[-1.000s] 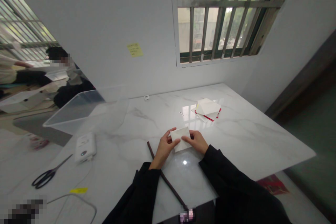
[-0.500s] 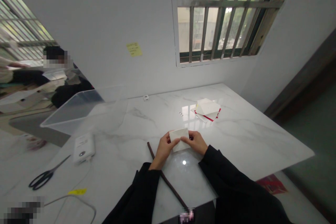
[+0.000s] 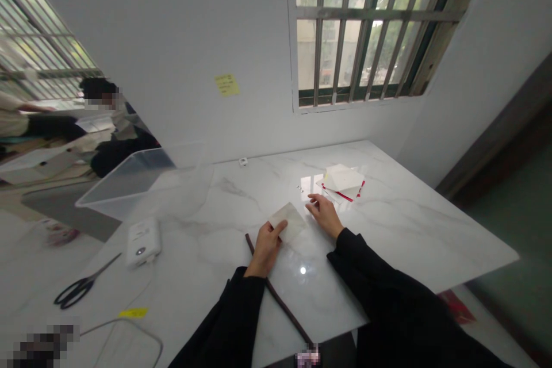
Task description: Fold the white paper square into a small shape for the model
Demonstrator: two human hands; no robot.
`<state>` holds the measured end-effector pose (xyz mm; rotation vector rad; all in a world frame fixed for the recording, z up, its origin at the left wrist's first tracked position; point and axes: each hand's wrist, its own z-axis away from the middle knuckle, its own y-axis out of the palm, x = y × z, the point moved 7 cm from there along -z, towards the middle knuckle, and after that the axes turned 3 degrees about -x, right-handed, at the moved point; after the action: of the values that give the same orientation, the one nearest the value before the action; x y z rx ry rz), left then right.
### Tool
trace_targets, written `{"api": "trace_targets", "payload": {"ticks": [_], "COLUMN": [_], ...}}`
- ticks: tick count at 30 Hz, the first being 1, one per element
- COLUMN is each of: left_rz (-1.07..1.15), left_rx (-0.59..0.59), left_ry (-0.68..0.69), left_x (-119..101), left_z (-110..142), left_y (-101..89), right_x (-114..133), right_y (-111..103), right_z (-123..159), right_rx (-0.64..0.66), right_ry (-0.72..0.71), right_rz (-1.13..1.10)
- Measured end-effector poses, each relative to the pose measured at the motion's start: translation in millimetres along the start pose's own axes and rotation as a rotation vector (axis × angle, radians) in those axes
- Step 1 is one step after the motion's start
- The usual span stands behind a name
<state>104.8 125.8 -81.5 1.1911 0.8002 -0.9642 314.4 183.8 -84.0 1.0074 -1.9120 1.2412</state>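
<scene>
My left hand (image 3: pixel 266 246) pinches a small white folded paper (image 3: pixel 289 221) by its near-left corner and holds it tilted just above the white marble table (image 3: pixel 401 224). Off the paper, my right hand (image 3: pixel 324 214) hovers flat over the table to its right, fingers spread and pointing toward two tiny metal beads (image 3: pixel 299 187). A stack of white and red papers (image 3: pixel 344 181) lies farther back on the right. A thin dark stick (image 3: pixel 276 298) runs across the table under my left forearm.
A clear plastic bin (image 3: pixel 129 181) stands at the back left. Near the left edge lie a white device (image 3: pixel 143 240) with a cable, black scissors (image 3: pixel 81 287) and a yellow tag (image 3: pixel 133 313). Another person sits in the room beyond, at left.
My right hand has let go of the white paper and moved back and right toward the beads. The left hand alone now holds the paper, which has tilted.
</scene>
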Motion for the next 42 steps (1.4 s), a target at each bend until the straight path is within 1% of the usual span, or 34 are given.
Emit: {"api": "trace_targets", "payload": {"ticks": [3,7,12,15,17,20,24,28,32,35,38,42], "left_rz": [0.021,0.011,0.011,-0.02,-0.036,-0.047,-0.102,-0.224,-0.323,-0.371,-0.374,-0.344], "left_rx": [-0.012,-0.025,-0.042,-0.018,0.006,-0.011,-0.038,-0.045,-0.034,-0.022,0.007,0.048], "left_ry": [0.01,0.034,0.053,0.044,0.038,0.052,0.091,0.121,0.18,0.207,0.219,0.206], "left_x": [-3,-8,-10,-9,-9,-9,-6,3,4,4,3,3], "left_z": [1,0,-1,0,0,-1,-5,-10,-10,-9,-9,-10], "left_y": [-1.5,-2.6,-5.8,-4.3,-2.3,-3.6,-7.8,-9.5,-6.4,-4.5,-3.3,-1.6], "right_x": [-12,-21,-22,-23,-22,-21,-22,-26,-35,-42,-46,-47], "right_y": [12,21,26,28,27,20,0,-18,-23,-25,-27,-29], "right_z": [-26,-50,-64,-66,-65,-60,-42,-20,-8,-5,-2,3], "right_rx": [-0.017,-0.002,0.0,-0.019,-0.029,-0.046,-0.089,-0.112,-0.09,-0.117,-0.132,-0.136], "right_ry": [-0.012,0.031,0.05,0.073,0.063,0.044,0.066,0.103,0.153,0.175,0.188,0.21], "right_rz": [0.153,0.251,0.263,0.264,0.269,0.208,0.0,-0.026,-0.12,-0.227,-0.294,-0.329]}}
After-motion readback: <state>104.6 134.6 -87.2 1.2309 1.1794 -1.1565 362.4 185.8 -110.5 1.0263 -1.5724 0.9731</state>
